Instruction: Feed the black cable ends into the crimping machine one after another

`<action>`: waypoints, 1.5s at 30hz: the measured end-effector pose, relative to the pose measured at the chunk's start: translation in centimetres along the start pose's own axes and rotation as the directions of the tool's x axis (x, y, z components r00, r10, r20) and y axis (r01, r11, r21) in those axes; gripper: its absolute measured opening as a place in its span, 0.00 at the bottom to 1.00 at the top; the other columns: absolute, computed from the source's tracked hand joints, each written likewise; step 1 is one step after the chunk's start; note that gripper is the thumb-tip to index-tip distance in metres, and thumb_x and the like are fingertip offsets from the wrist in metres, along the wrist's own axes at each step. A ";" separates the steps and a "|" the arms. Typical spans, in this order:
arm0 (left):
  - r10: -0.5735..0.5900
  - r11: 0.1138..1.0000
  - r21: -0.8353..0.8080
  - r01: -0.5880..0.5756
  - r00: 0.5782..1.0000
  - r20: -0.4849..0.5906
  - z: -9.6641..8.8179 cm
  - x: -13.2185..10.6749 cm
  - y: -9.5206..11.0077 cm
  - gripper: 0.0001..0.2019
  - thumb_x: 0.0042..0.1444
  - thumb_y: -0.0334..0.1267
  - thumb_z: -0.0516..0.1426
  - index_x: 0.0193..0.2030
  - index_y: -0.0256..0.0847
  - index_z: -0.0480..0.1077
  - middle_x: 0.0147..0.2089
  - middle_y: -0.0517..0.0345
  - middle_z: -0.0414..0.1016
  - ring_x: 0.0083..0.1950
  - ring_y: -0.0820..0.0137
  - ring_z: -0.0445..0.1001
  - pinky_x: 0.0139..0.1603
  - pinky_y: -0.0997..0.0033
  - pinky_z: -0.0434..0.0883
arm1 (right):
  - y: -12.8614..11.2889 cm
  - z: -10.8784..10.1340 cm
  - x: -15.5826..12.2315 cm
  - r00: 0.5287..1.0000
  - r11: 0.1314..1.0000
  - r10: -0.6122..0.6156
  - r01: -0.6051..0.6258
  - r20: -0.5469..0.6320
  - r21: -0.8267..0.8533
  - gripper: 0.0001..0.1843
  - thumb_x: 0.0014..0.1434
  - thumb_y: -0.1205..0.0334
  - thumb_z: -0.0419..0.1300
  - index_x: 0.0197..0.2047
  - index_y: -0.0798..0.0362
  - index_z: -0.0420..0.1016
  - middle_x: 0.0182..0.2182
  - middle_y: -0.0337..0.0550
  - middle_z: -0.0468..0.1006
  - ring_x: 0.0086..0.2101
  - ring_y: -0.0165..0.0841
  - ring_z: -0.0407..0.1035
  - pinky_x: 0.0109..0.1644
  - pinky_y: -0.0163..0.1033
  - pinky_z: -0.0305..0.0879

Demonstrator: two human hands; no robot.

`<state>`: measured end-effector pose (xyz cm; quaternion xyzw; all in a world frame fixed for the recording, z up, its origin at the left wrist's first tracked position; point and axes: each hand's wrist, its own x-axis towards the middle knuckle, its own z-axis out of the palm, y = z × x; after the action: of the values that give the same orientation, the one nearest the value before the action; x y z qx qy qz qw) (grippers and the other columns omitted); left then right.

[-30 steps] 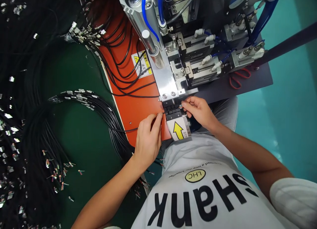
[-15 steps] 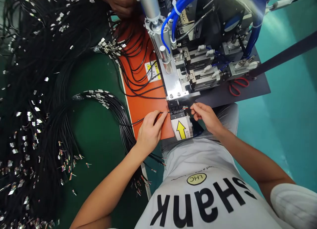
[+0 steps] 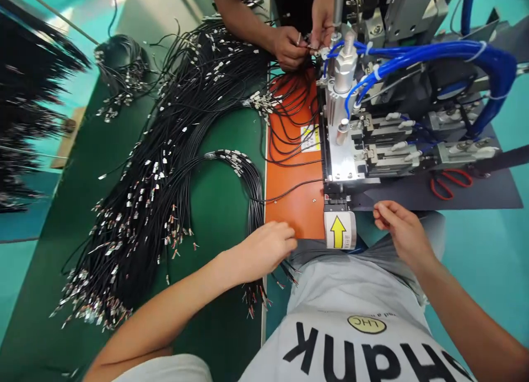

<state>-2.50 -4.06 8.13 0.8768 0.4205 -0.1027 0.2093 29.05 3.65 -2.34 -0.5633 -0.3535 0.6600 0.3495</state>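
Observation:
My left hand (image 3: 270, 248) is over the front edge of the orange plate (image 3: 289, 211), beside a hanging bundle of black cables (image 3: 255, 197). Its fingers are curled down and the tips are hidden, so what they hold, if anything, does not show. A single black cable (image 3: 285, 193) runs across the plate into the machine's cable holder (image 3: 336, 203), above a white block with a yellow arrow (image 3: 339, 230). Right of that block, my right hand (image 3: 397, 227) is raised with thumb and fingers pinched together; nothing shows between them. Stripped coloured wire ends (image 3: 254, 299) hang below my left hand.
Pneumatic cylinders (image 3: 343, 95) and blue hoses (image 3: 433, 51) rise behind. Red-handled scissors (image 3: 450, 182) lie on the dark shelf. A co-worker's hands (image 3: 291, 48) work at the machine's far side. A large heap of black cables (image 3: 165, 167) covers much of the green table (image 3: 225, 216).
My left hand has let go of the single cable and moved back toward the bundle. My right hand has drawn away from the cable's end. The view has shifted left.

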 end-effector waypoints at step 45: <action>0.003 0.940 0.337 -0.048 0.991 0.132 -1.2 -2.8 -4.2 0.08 0.63 0.25 0.52 0.34 0.38 0.68 0.37 0.52 0.70 0.42 0.63 0.68 0.40 0.62 0.61 | -4.3 9.2 -7.0 0.728 0.843 -0.048 0.397 0.684 -0.364 0.10 0.68 0.57 0.55 0.37 0.49 0.74 0.28 0.38 0.74 0.29 0.32 0.67 0.32 0.38 0.62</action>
<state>-7.49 -3.13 8.97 0.8966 0.3706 -0.2275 0.0832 21.02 -0.84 5.85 -0.3190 -0.6737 0.6537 0.1305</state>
